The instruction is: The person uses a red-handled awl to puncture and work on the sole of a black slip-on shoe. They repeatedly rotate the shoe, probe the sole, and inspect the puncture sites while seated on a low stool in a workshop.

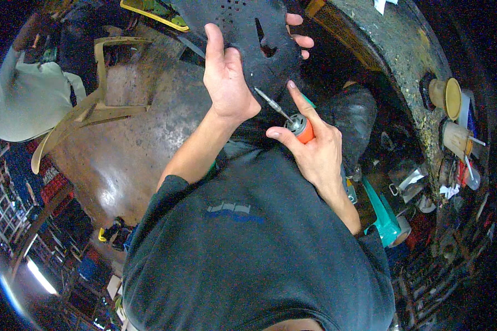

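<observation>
My left hand (223, 83) grips a black moulded sheet (240, 27) with small holes and a long cut-out, thumb on its face and fingers round its right edge. My right hand (317, 149) holds a small orange-and-metal power tool (303, 131), index finger stretched forward near the sheet's lower edge. The tool's slim metal bit (270, 102) points up-left toward the sheet, close to my left palm; whether it touches is unclear.
At left sit another person in a pale top (27, 99) and a beige chair (99, 99) on the stained floor (105, 165). A worn bench (397, 60) curves along the right, bearing cups (444, 96) and containers (455, 138). A teal object (384, 215) lies below it.
</observation>
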The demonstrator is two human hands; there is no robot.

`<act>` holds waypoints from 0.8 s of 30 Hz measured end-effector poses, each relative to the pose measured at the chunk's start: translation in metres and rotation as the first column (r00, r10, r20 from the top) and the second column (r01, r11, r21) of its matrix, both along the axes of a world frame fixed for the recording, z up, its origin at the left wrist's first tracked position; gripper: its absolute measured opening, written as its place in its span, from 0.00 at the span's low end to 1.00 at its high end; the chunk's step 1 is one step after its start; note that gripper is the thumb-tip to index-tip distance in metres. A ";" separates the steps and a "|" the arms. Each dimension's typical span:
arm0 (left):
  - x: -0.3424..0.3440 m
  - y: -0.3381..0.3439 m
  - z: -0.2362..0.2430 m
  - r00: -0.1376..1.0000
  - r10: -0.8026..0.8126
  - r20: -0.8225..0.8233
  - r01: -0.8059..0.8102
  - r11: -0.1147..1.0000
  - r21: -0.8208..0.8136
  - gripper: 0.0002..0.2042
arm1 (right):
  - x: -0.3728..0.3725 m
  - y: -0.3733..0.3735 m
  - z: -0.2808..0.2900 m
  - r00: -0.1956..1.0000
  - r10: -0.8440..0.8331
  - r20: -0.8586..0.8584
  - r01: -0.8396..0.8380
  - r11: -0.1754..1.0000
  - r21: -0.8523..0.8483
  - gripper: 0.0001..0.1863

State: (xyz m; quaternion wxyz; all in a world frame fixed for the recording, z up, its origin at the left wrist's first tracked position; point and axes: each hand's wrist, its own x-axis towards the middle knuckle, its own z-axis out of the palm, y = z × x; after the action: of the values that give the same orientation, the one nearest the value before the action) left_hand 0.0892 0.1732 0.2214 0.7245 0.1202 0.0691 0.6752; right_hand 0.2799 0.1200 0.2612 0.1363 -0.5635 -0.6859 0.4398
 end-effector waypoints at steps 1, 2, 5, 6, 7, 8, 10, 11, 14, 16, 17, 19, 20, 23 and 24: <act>-0.003 0.000 0.001 0.999 -0.019 -0.031 0.019 1.000 -0.006 0.49 | 0.000 0.000 0.001 1.000 0.010 0.015 -0.010 1.000 -0.016 0.47; -0.006 0.001 0.001 0.997 -0.039 -0.061 0.038 0.999 -0.013 0.49 | 0.001 0.001 0.002 0.999 0.020 0.032 -0.019 0.999 -0.032 0.47; -0.013 0.005 0.002 0.939 -0.148 -0.312 0.137 0.989 -0.056 0.51 | 0.002 0.003 0.002 0.999 0.045 0.030 -0.046 0.999 0.003 0.46; -0.012 0.005 0.003 0.912 -0.137 -0.386 0.116 0.990 -0.077 0.49 | 0.002 0.004 0.001 0.998 0.053 0.026 -0.053 0.998 0.031 0.46; -0.010 0.005 0.003 0.879 -0.128 -0.459 0.093 0.991 -0.097 0.47 | 0.003 0.004 0.001 0.998 0.063 0.031 -0.064 0.997 0.033 0.46; -0.007 0.005 0.004 0.841 -0.120 -0.528 0.069 0.991 -0.115 0.47 | 0.004 0.004 0.000 0.996 0.073 0.042 -0.074 0.997 0.037 0.45; -0.005 0.003 0.007 0.840 -0.153 -0.520 0.078 0.984 -0.163 0.45 | 0.006 0.006 -0.002 0.995 0.090 0.051 -0.094 0.993 0.077 0.45; -0.005 0.002 0.008 0.824 -0.177 -0.538 0.099 0.980 -0.171 0.45 | 0.006 0.007 -0.004 0.994 0.098 0.049 -0.103 0.988 0.113 0.44; -0.010 0.002 0.011 0.792 -0.243 -0.560 0.176 0.969 -0.172 0.42 | 0.010 0.010 -0.007 0.987 0.134 0.087 -0.145 0.980 0.139 0.44; -0.011 0.002 0.009 0.787 -0.277 -0.552 0.214 0.961 -0.177 0.39 | 0.010 0.010 -0.007 0.983 0.148 0.108 -0.162 0.977 0.136 0.43; -0.011 0.001 0.008 0.790 -0.289 -0.540 0.223 0.957 -0.186 0.38 | 0.010 0.011 -0.007 0.983 0.149 0.108 -0.163 0.977 0.137 0.43; -0.010 -0.001 0.005 0.787 -0.320 -0.528 0.250 0.947 -0.203 0.37 | 0.011 0.011 -0.006 0.980 0.160 0.120 -0.175 0.976 0.127 0.42; -0.010 -0.003 0.003 0.780 -0.340 -0.526 0.268 0.940 -0.211 0.36 | 0.011 0.012 -0.005 0.977 0.170 0.132 -0.186 0.976 0.116 0.42; -0.012 -0.006 -0.002 0.702 -0.419 -0.576 0.349 0.907 -0.235 0.40 | 0.012 0.012 -0.004 0.971 0.192 0.145 -0.205 0.975 0.083 0.41; -0.013 -0.007 -0.003 0.662 -0.447 -0.602 0.362 0.893 -0.267 0.42 | 0.013 0.011 -0.004 0.970 0.197 0.144 -0.209 0.975 0.073 0.41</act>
State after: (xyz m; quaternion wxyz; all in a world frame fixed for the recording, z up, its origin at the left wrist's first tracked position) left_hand 0.0757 0.1663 0.2182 0.7926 0.3133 0.3286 0.4070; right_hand 0.2926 0.1314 0.2575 0.0680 -0.5124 -0.7663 0.3815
